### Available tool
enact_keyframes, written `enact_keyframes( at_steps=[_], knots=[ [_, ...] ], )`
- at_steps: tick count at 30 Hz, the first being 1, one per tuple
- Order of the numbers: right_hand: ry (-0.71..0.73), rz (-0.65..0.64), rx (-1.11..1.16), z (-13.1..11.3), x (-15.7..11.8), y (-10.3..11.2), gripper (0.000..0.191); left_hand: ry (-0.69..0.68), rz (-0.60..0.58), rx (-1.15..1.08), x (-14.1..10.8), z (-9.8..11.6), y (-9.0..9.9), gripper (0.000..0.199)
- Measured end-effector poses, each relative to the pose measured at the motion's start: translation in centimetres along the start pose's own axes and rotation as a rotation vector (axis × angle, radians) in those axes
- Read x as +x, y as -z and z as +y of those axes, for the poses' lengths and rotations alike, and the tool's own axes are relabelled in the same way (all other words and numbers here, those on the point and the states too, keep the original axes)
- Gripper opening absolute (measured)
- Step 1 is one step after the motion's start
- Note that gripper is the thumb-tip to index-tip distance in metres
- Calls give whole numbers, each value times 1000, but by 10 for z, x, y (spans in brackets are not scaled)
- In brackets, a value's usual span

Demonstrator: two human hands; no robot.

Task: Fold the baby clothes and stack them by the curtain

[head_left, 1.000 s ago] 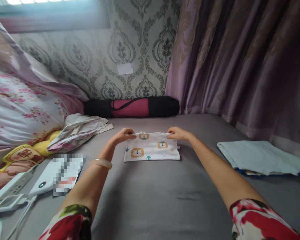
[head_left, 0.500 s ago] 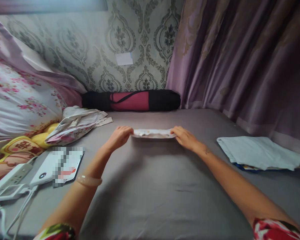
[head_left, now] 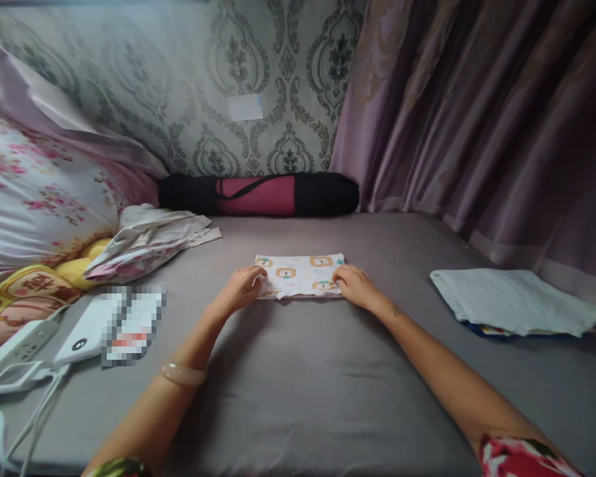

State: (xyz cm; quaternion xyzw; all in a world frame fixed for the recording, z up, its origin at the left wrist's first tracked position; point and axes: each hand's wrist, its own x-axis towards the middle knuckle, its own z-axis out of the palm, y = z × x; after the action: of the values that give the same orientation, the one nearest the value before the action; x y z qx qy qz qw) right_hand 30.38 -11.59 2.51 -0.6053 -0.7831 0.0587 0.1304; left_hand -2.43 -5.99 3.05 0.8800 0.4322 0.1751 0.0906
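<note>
Spanning the scene, a grey sheet carries the setup. Folded printed cloth is at its middle, between the hands; judged light, soft, limp, best held by both side edges, layers together. Left hand pinches the left edge, right hand the right; each grip narrow.

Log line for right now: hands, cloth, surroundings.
left hand: at cloth's left edge | right hand: at its right edge | printed cloth: folded, on grey sheet | pale folded fabric: far right
</note>
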Motion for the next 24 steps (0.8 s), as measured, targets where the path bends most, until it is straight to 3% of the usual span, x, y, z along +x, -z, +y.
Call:
enact_keyframes(
  at_steps=[4, 9, 15, 21, 24],
  knots=[
    [-48, 17, -58, -16, 19, -12, 48, -72, 33, 35, 18, 11, -20, 33],
    [-162, 17, -102, -23, 39, -21, 61, 74, -13, 124, 26, 25, -36, 36],
    [-282, -99, -87, -17, 43, -27, 65, 189, -109, 123, 13, 22, -37, 43],
    [-207, -31, -64, -34, 47, -25, 64, 278, -94, 109, 2, 18, -36, 52],
    [-201, -77, -54, -40, 47, -31, 62, 306, -83, 90, -4, 16, -39, 51]
  ],
)
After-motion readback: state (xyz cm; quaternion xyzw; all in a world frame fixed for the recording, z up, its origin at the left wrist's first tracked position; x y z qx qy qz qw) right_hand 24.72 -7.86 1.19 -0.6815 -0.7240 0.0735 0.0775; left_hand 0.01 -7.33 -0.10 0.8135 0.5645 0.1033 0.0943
